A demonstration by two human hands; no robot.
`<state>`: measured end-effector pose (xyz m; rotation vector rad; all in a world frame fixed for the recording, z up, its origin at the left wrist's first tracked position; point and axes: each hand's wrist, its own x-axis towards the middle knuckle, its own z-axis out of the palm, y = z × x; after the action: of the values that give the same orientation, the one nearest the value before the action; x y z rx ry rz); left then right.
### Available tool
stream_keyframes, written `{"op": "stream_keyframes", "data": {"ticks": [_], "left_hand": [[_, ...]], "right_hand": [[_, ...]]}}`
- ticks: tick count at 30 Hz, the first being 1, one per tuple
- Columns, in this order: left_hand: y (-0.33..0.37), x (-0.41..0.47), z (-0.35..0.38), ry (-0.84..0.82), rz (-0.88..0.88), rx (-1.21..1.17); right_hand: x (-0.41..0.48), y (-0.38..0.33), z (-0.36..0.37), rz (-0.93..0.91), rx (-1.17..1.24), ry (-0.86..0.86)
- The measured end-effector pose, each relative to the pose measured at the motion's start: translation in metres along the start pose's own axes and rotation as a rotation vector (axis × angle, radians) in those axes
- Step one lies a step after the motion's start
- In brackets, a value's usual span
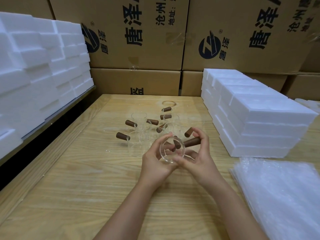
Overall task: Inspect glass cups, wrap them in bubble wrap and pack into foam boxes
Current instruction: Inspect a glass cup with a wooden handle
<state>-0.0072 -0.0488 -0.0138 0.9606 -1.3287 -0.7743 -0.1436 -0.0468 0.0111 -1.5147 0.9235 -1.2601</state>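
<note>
Plainly, this is the inspection step. At far left a stack of white foam boxes point(39, 66) leans along the edge of the wooden tabletop point(78, 187), untouched. Toward the middle stands a cluster of other cups point(138, 129), clear glass with brown wooden handles, close together and waiting their turn.

Just in front of them the left hand point(155, 163) cradles one glass cup point(172, 149) above the tabletop, its grip curled round the near wall and base, thumb up by the rim. The cup is tilted so its open mouth faces the camera. The right hand point(200, 158) closes its grip from the other side, fingers hooked over the cup's wooden handle point(192, 142) and thumb against the glass.

Further right sits a second stack of foam boxes point(259, 118), and nearest on the right lies a pile of bubble wrap sheets point(280, 196).

Next, I judge, the cup must be turned to check rim and wall; then one hand has to let go and reach right for a sheet.
</note>
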Motion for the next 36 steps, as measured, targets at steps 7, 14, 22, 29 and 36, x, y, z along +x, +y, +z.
{"op": "stream_keyframes", "data": {"ticks": [7,14,22,29,36], "left_hand": [[-0.002,0.002,-0.002,-0.061,-0.039,-0.099],[0.001,-0.003,-0.003,-0.101,0.014,-0.057],[-0.004,-0.002,-0.002,0.006,0.251,0.251],[-0.007,0.001,0.0,0.073,0.323,0.227],[-0.009,0.001,0.002,0.101,0.359,0.218]], "right_hand": [[0.005,0.001,-0.013,-0.065,0.281,0.052],[0.008,0.0,-0.012,-0.052,0.329,0.22],[0.009,-0.001,-0.007,0.136,0.367,0.406],[0.006,-0.001,-0.001,0.217,0.328,0.415],[0.003,-0.008,0.014,0.145,0.282,0.402]]}}
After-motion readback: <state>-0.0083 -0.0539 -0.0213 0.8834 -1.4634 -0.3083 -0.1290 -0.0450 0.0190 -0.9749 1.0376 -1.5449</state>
